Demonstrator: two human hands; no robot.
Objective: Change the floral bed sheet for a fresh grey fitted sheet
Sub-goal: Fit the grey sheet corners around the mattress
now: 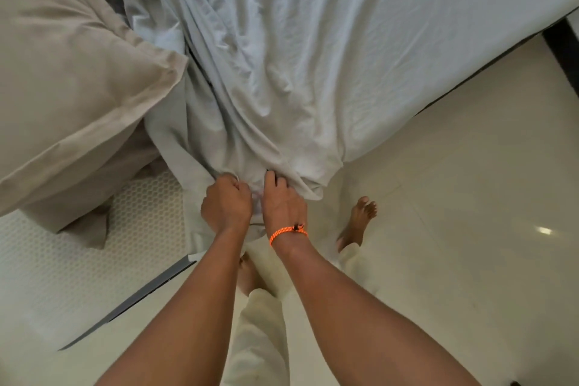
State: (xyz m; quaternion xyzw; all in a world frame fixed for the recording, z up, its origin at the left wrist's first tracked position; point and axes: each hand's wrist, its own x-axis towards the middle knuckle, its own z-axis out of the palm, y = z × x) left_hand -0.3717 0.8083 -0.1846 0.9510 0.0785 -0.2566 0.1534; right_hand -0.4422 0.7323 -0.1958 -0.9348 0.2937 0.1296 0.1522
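A pale grey fitted sheet [313, 50] lies wrinkled over the bed and bunches into folds at the near corner. There my left hand [226, 204] grips a gathered fold of it in a fist. My right hand [282, 202], with an orange cord bracelet at the wrist, holds the sheet's edge right beside it, fingers curled into the cloth. The corner of the bare mattress [78, 260], white with a honeycomb pattern, shows at the lower left. No floral sheet is in view.
A beige pillow [69, 81] lies on the left part of the bed, overhanging the mattress corner. A dark bed frame edge [131, 301] runs below the mattress. Glossy cream floor tiles [454, 229] spread to the right, where my bare feet stand.
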